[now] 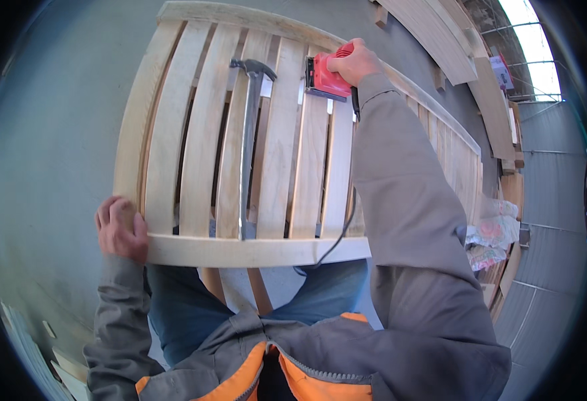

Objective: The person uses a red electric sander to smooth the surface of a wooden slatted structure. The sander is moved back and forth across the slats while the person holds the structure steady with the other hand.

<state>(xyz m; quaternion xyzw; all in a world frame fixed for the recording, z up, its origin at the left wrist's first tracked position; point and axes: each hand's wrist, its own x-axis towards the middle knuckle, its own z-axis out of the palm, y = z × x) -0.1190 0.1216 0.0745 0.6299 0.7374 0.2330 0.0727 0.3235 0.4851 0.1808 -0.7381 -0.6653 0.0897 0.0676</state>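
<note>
A slatted wooden frame (260, 251) of pale wood lies in front of me, its near rail just above my legs. My right hand (359, 63) grips a red electric sander (327, 77), which rests on the slats near the far rail. From the sander a black cord (341, 235) runs back toward me and over the near rail. My left hand (122, 228) is wrapped round the frame's near left corner, thumb on top. Left of the sander, a claw hammer (247, 134) lies lengthwise along the slats, its black head at the far end.
Long boards (434, 40) are stacked at the far right, past the frame. Patterned cloth or wrapping (490, 234) lies beside the frame's right end. More wood pieces (70, 367) lie on the grey floor (53, 167) at the lower left. A corrugated grey wall (554, 194) stands at right.
</note>
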